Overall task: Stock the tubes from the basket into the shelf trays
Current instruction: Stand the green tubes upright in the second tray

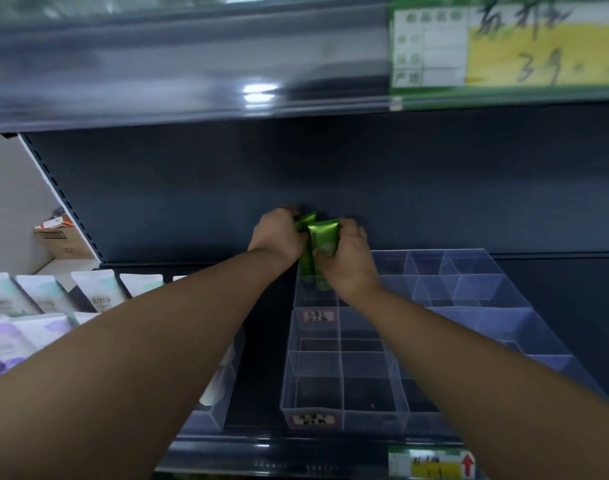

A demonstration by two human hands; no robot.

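Note:
Both my arms reach deep into the dark shelf. My left hand (277,235) grips a green tube (303,221) whose flat end sticks up behind. My right hand (346,259) grips a second green tube (322,239) with white print, standing upright. Both tubes point down into the rear left compartment of the clear back tray (469,282), against the shelf's back wall. In front of it lies a clear divided front tray (317,382) whose compartments hold nothing. The basket is out of view.
White and lilac pouches (36,306) fill the shelf section on the left. A narrow clear tray (220,386) with a white pack stands under my left forearm. The upper shelf edge carries a green and yellow price tag (504,46). Another tag (431,464) sits on the lower rail.

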